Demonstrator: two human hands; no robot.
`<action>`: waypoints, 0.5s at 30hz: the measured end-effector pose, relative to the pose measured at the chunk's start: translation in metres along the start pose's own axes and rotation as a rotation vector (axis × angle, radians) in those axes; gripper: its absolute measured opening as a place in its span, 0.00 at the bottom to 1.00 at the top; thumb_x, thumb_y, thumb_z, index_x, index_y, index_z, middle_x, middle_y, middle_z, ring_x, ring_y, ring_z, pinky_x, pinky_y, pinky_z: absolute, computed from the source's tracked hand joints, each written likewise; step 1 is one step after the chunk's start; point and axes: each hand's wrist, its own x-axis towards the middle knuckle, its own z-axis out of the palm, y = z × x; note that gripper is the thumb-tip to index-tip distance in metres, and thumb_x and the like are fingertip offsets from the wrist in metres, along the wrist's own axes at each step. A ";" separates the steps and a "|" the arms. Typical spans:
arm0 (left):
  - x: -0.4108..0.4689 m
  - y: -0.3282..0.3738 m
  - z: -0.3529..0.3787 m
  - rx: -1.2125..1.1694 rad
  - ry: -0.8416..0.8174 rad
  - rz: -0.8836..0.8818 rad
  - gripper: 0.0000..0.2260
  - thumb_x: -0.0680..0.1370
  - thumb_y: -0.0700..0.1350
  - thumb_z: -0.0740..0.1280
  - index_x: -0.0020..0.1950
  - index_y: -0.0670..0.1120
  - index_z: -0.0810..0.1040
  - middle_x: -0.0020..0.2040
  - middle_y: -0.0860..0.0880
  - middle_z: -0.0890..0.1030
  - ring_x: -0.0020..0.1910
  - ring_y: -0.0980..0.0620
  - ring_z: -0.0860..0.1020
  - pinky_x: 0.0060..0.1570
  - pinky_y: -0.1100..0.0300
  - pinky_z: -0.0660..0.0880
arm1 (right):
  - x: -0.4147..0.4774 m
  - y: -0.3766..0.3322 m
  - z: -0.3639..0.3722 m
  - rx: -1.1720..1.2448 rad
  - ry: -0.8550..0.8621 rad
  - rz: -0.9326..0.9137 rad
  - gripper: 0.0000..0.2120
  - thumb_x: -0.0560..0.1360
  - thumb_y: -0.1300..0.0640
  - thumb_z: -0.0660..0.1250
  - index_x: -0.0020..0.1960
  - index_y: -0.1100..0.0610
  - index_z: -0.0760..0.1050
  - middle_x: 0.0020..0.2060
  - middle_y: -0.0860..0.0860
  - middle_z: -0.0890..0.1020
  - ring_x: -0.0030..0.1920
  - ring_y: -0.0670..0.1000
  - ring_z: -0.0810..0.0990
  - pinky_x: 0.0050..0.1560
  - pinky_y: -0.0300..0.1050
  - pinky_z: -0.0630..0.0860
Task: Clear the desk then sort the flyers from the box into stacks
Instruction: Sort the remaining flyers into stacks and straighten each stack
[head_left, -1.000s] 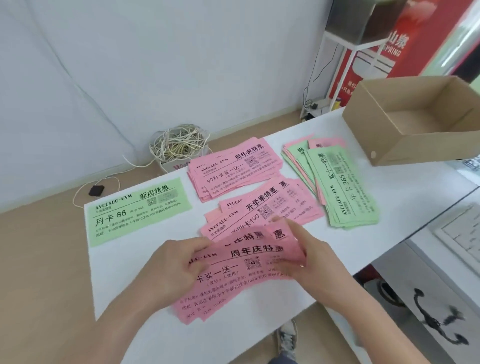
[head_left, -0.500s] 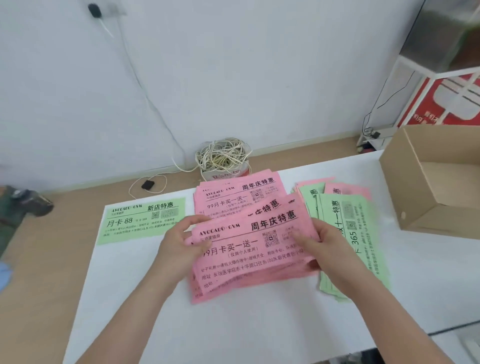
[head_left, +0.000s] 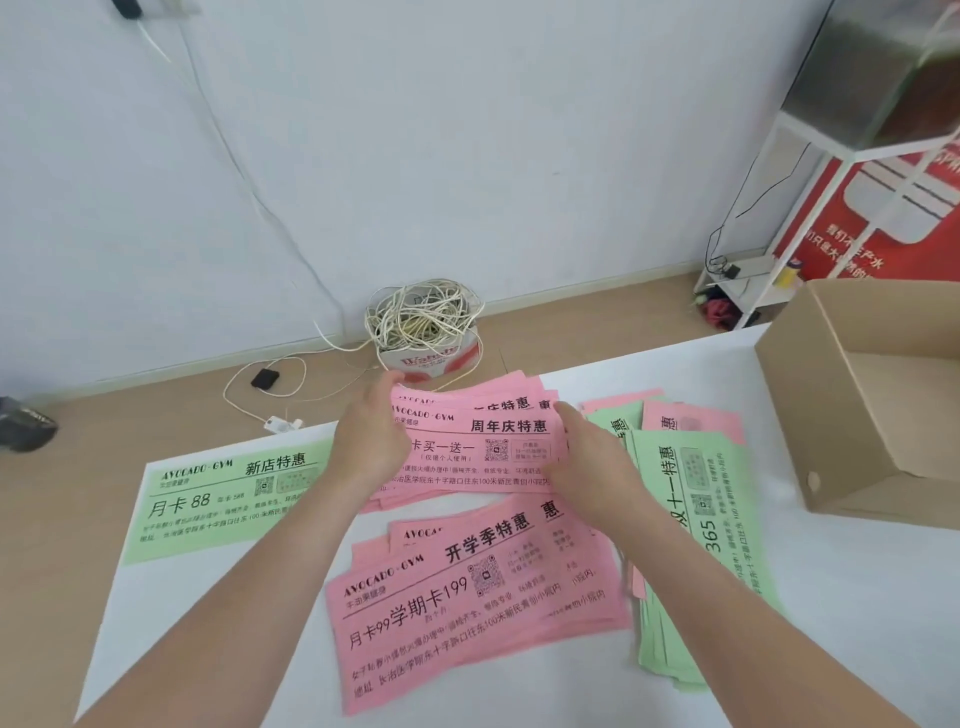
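A person stands at a white desk (head_left: 260, 623) with both bare forearms reaching forward over it. The hands meet at a stack of pink paper flyers printed with black Chinese text and a QR code (head_left: 498, 434), which lies at the far edge of the desk, in the middle. The left hand (head_left: 371, 441) rests on the stack's left end, and its fingers reach straight up to the far left corner. The right hand (head_left: 592, 460) rests against the stack's right end, also with its fingers stretched out and fairly straight. Neither hand is curled round the paper, and I cannot make out either thumb.

Closer to the person, between the forearms, lies a second, loosely fanned stack of pink flyers with a different headline (head_left: 467, 597). It sits flat on the desk and no hand touches it. To the left, a single light green flyer (head_left: 228, 499) lies flat near the desk's far left corner. To the right of the right arm, a taller stack of light green flyers (head_left: 737, 545) is turned sideways, and a few pink sheets show at its far end.

An open brown cardboard box (head_left: 810, 415) sits at the desk's far right. On the wooden floor beyond the desk, a tangled coil of pale cable (head_left: 421, 317) fills a small tub against the white wall.
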 end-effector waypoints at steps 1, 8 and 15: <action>0.000 -0.003 0.001 0.092 0.009 0.063 0.30 0.71 0.31 0.65 0.71 0.48 0.66 0.67 0.43 0.68 0.67 0.43 0.65 0.62 0.57 0.63 | 0.004 0.001 0.001 -0.035 0.000 -0.016 0.27 0.73 0.64 0.62 0.70 0.54 0.62 0.56 0.53 0.78 0.58 0.58 0.75 0.54 0.50 0.73; 0.006 -0.004 0.014 0.533 -0.554 0.344 0.45 0.67 0.65 0.70 0.77 0.58 0.49 0.79 0.48 0.42 0.77 0.47 0.42 0.74 0.44 0.43 | 0.016 0.011 0.005 -0.194 0.046 -0.113 0.25 0.75 0.63 0.59 0.71 0.55 0.63 0.53 0.55 0.79 0.54 0.59 0.74 0.55 0.51 0.71; 0.017 0.002 0.014 0.581 -0.489 0.333 0.43 0.64 0.70 0.67 0.74 0.63 0.51 0.78 0.51 0.50 0.76 0.47 0.52 0.71 0.36 0.51 | -0.042 0.032 -0.013 -0.295 0.214 0.011 0.30 0.75 0.46 0.65 0.74 0.45 0.58 0.72 0.48 0.62 0.72 0.54 0.55 0.66 0.55 0.65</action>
